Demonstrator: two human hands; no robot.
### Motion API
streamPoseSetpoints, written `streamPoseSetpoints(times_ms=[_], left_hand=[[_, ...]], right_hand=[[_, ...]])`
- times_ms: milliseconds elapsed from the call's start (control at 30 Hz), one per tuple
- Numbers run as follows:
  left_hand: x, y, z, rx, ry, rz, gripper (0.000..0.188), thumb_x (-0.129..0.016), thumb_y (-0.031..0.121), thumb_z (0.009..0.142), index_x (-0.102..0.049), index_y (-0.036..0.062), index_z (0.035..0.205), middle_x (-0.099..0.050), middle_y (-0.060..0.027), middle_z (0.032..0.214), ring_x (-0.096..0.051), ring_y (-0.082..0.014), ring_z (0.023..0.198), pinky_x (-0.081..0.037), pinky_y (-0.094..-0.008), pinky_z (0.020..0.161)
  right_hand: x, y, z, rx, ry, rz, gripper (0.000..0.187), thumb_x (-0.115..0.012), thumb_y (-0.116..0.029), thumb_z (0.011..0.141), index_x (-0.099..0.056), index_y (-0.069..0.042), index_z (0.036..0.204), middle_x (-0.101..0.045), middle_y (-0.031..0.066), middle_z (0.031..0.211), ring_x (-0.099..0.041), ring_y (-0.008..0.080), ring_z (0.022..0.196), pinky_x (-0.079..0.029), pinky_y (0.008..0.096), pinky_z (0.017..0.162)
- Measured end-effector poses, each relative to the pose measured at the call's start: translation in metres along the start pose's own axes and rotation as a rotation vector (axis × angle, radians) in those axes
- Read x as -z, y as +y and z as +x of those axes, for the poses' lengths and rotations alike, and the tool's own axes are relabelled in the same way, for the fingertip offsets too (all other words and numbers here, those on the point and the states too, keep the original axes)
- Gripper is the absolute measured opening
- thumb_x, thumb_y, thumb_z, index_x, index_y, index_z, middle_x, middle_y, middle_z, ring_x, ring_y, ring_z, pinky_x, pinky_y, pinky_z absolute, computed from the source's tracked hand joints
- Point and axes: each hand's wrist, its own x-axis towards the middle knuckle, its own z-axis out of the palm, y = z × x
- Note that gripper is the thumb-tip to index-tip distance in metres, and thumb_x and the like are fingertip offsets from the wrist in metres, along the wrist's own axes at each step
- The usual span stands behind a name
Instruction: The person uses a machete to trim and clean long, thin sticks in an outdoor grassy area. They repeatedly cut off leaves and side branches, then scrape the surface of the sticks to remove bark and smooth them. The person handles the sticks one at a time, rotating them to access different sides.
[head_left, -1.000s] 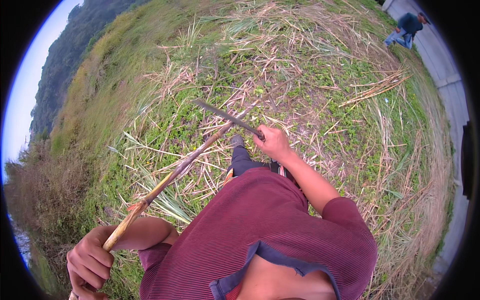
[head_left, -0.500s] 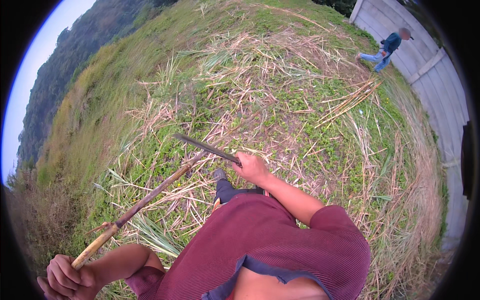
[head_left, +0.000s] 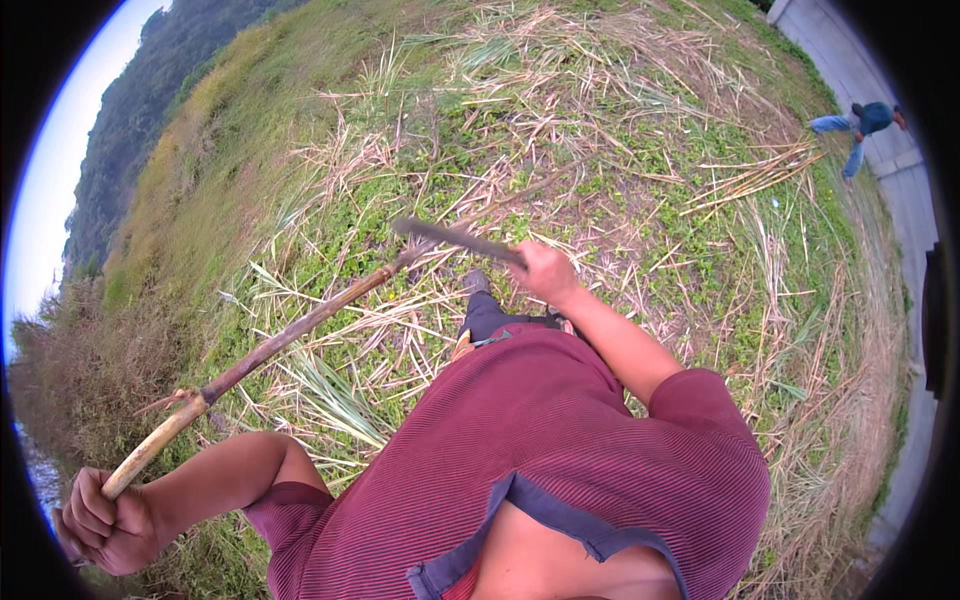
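Scene: a person in a ribbed maroon shirt is standing in a cut field, working a long stalk with a blade.
Left hand: the left hand is gripping, fist fully closed, the pale butt end of a long brown-and-tan cane stalk, low at the person's left side.
Right hand: the right hand is wrapping tight round the handle of a dark, narrow long-bladed knife, held out in front of the chest.
Where the stalk lies: it is slanting up from the left fist toward the middle of the field, its frayed far tip meeting the blade just left of the right hand.
Doing it well: judging by the pose, the cut is landing at the leafy tip; keeping the stalk taut and angled away from the body, and the left fist far down the shaft, is leaving the blade a safe path.
Materials: the stalk is looking hard, jointed and woody, with a stub of root or shoot near the lower joint; the blade is blurring with motion.
Ground: dry straw-coloured cut stalks are lying strewn over low green weeds, matted and fibrous.
Background: a second person in blue is bending beside a grey concrete path, well apart.
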Motion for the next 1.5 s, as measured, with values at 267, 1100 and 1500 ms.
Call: streamPoseSetpoints(times_ms=[267,1100,1500], left_hand=[[0.012,0.008,0.004,-0.05,0.039,0.102,0.026,-0.045,0.004,0.088,-0.046,0.0107,0.062,-0.029,0.0064,0.045,-0.022,-0.005,0.036,-0.021,-0.0234,0.04],[0.031,-0.255,-0.152,0.214,0.353,0.574,0.104,-0.035,0.088,0.076,-0.043,0.0042,0.138,-0.051,-0.0219,0.136,-0.048,-0.0392,0.127,-0.03,-0.0542,0.114],[-0.021,-0.458,-0.131,0.497,0.515,0.312,0.055,-0.029,0.054,0.102,-0.028,0.0128,0.065,-0.024,0.0028,0.054,-0.028,-0.0123,0.049,-0.033,-0.0339,0.053]], right_hand=[[0.004,0.089,-0.026,-0.648,-0.123,-0.16,0.035,-0.058,-0.03,0.09,-0.064,0.005,0.084,-0.068,0.0245,0.083,-0.068,0.0378,0.076,-0.053,0.0492,0.072],[-0.008,-0.055,0.108,-0.969,0.117,1.73,0.031,-0.072,-0.027,0.088,-0.053,-0.009,0.074,-0.046,-0.0024,0.061,-0.044,0.0087,0.048,-0.041,0.025,0.043],[-0.007,-0.004,0.105,-0.542,0.129,0.491,0.041,-0.054,-0.038,0.096,-0.057,0.001,0.084,-0.056,0.0118,0.054,-0.059,0.0273,0.05,-0.046,0.0429,0.05]])
